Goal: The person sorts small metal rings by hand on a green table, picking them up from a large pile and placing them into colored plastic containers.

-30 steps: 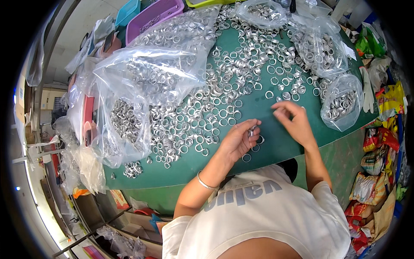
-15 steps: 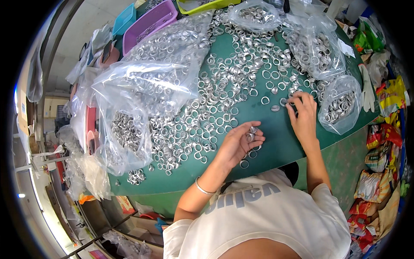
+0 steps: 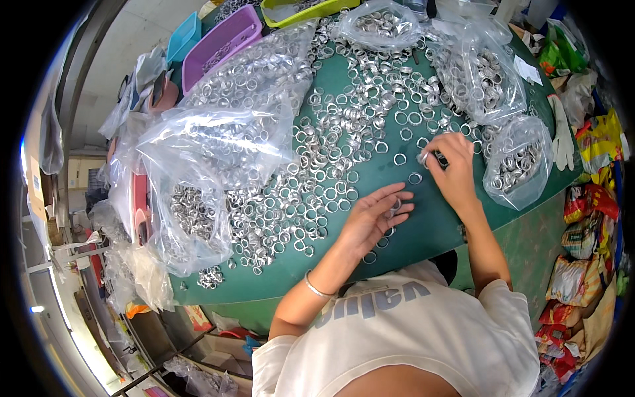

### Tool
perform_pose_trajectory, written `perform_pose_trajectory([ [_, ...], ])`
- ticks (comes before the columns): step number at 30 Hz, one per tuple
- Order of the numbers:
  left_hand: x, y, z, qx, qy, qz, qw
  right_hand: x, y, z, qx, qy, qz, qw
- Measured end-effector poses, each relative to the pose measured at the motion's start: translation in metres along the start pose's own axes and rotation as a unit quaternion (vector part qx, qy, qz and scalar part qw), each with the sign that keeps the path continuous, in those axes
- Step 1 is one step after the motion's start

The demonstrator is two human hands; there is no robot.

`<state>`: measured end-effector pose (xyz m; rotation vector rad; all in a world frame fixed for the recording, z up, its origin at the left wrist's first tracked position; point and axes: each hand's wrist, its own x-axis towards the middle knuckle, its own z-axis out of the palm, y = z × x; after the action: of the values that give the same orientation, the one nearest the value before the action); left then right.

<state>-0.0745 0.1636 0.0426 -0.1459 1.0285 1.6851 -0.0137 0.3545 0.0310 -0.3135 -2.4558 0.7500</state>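
Many silver-coloured metal rings (image 3: 331,132) are spread loose over the green tabletop (image 3: 456,233). My left hand (image 3: 372,218) is palm up near the front edge, fingers loosely curled round at least one ring (image 3: 395,208); how many lie in it is partly hidden. Thumb and fingertips of my right hand (image 3: 452,165) pinch a ring (image 3: 422,157) at the right edge of the spread. Between the hands a single ring (image 3: 415,178) rests on the table. Two more rings (image 3: 370,257) lie just beside my left hand, towards me.
Clear plastic bags of rings stand at the left (image 3: 192,225), far right (image 3: 486,79) and right (image 3: 519,162). Purple (image 3: 198,63), blue (image 3: 184,36) and yellow-green (image 3: 311,14) bins line the far left. A white glove (image 3: 562,135) hangs over the right edge.
My right hand has shifted a little left and closed its fingertips on a ring. My left hand has moved slightly, its fingers stretched a bit straighter. The view has shifted slightly.
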Motion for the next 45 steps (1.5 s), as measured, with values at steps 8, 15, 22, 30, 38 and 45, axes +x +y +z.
perform_pose_trajectory([
  [8, 0.016, -0.012, -0.021, -0.154, -0.082, -0.097, 0.980, 0.003, 0.005, -0.014, 0.115, -0.145, 0.019, 0.983],
  [15, 0.015, -0.009, -0.022, -0.186, -0.032, -0.129, 0.974, -0.011, 0.015, 0.009, -0.159, -0.150, 0.008, 0.976],
  [22, 0.012, -0.001, 0.004, -0.188, 0.032, -0.022, 0.981, -0.008, 0.013, -0.029, 0.105, -0.282, -0.011, 0.954],
  [30, 0.021, -0.022, -0.044, -0.206, -0.126, -0.065, 0.968, 0.005, 0.035, -0.010, -0.133, -0.011, 0.071, 0.989],
  [38, 0.006, 0.000, 0.009, -0.098, 0.036, -0.049, 0.993, 0.012, 0.022, -0.009, -0.075, -0.064, 0.043, 0.994],
  [45, 0.010, -0.007, -0.009, -0.098, -0.045, -0.072, 0.991, 0.032, 0.038, 0.022, -0.159, -0.024, -0.021, 0.987],
])
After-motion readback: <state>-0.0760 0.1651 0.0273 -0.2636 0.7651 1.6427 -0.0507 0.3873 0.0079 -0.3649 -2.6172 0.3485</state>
